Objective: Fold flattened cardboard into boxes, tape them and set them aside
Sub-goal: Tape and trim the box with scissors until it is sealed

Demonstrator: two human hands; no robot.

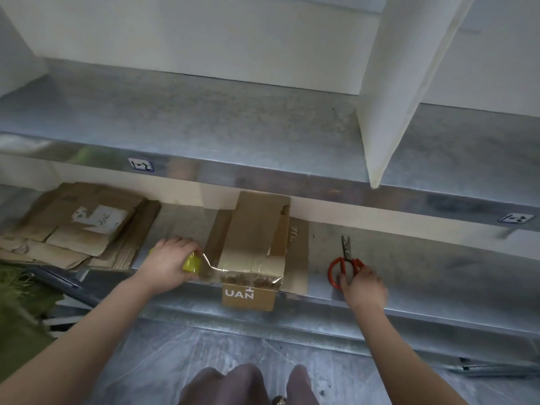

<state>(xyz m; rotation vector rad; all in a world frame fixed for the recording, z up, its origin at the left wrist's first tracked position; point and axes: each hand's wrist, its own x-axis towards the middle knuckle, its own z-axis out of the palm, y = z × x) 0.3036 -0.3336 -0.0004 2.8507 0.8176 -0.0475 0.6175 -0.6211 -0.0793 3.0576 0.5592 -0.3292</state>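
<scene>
A folded brown cardboard box [254,244] lies on the lower metal shelf [423,273], its printed end hanging over the front edge. My left hand [171,263] grips a yellow tape dispenser [191,263] just left of the box. A strip of clear tape [233,274] runs from it across the box's near edge. To the right, my right hand [363,287] rests on the handles of red scissors [344,264] lying on the shelf, fingers curling at the loops.
A stack of flattened cardboard [79,226] sits at the shelf's left end. A flat cardboard piece [298,252] lies under the box. An upper metal shelf [204,121] overhangs, with a white upright panel [409,83] at right. A grey floor lies below.
</scene>
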